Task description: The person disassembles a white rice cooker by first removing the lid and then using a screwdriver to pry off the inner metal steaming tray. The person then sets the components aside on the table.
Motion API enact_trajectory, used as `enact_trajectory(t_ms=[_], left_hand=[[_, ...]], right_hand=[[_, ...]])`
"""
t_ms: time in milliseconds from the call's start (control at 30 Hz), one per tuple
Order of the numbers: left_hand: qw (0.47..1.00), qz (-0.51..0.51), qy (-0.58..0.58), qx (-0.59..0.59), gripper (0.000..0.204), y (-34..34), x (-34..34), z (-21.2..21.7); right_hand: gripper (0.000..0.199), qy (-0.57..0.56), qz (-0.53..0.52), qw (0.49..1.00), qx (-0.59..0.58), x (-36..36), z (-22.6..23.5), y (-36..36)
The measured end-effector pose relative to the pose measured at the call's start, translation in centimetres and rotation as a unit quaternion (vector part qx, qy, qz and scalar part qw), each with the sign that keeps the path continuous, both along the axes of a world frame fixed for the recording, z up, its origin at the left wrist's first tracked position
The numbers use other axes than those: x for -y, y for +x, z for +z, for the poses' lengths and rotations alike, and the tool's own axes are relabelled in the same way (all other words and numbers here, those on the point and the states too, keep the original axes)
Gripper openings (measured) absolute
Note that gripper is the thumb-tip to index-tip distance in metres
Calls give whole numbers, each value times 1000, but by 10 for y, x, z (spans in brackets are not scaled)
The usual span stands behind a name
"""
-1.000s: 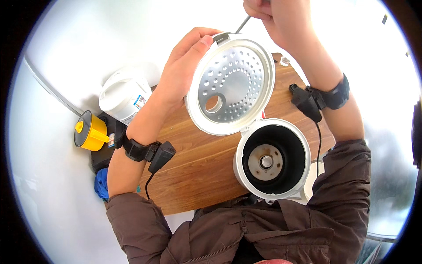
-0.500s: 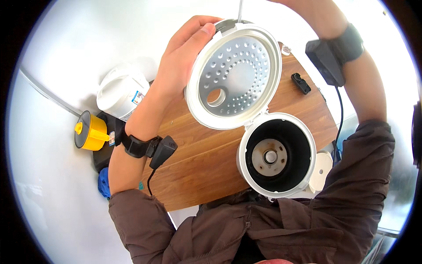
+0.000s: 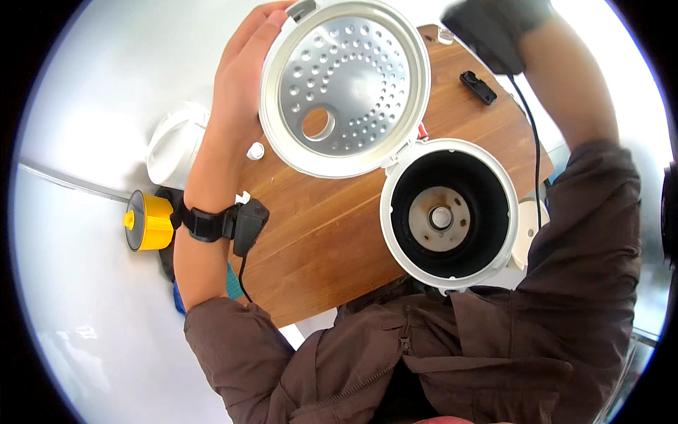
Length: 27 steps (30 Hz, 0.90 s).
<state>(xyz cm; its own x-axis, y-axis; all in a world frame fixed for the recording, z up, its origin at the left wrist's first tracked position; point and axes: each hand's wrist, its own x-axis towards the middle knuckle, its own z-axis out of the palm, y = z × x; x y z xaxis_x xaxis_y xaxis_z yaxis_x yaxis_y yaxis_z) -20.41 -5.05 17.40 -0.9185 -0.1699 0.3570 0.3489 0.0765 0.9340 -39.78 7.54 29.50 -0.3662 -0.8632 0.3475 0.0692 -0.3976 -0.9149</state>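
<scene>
My left hand (image 3: 239, 78) grips the edge of the raised lid (image 3: 353, 88) of a white rice cooker, thumb on the near side and fingers wrapped behind. A dimpled metal plate with one round hole lines the lid's inside. Hinged below it, the cooker body (image 3: 387, 212) stands open on the table in front of me. Inside the dark hollow, a stained heating plate (image 3: 422, 225) shows around a central metal knob. My right forearm (image 3: 572, 78) reaches up past the top edge, a black device (image 3: 487, 35) strapped at its wrist; the right hand is out of the picture.
On the wooden table (image 3: 318, 233) lie a small black part (image 3: 478, 87) and a white cap (image 3: 256, 150). A yellow pot (image 3: 158, 220) and a white appliance (image 3: 169, 159) stand at the left. A pale part (image 3: 524, 233) sits right of the cooker. Cables hang from both wrist devices.
The lid and my left hand sit higher and further left in the picture. My right arm has moved up. The thin metal shaft at the lid's top edge has left the view.
</scene>
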Motion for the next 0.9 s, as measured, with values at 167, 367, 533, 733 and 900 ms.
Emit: enact_trajectory(t_ms=[167,367,533,733,900], left_hand=[[999,2,44,2,32,13,-12,13],[999,26,39,17,32,24,-13,17],[999,24,33,27,33,25,-15,24],[1000,16,11,0,34,23,-16,22],[1000,4,21,-9,35,24,-14,21]], right_hand=[[46,-150,-119,966,-175,-46,-2,68],[52,-188,-195,955,-120,-66,-14,90],[42,-174,-203,963,25,-67,-11,62],[36,-173,-170,956,162,-70,-27,30],[39,-207,-241,941,116,-72,-38,56]])
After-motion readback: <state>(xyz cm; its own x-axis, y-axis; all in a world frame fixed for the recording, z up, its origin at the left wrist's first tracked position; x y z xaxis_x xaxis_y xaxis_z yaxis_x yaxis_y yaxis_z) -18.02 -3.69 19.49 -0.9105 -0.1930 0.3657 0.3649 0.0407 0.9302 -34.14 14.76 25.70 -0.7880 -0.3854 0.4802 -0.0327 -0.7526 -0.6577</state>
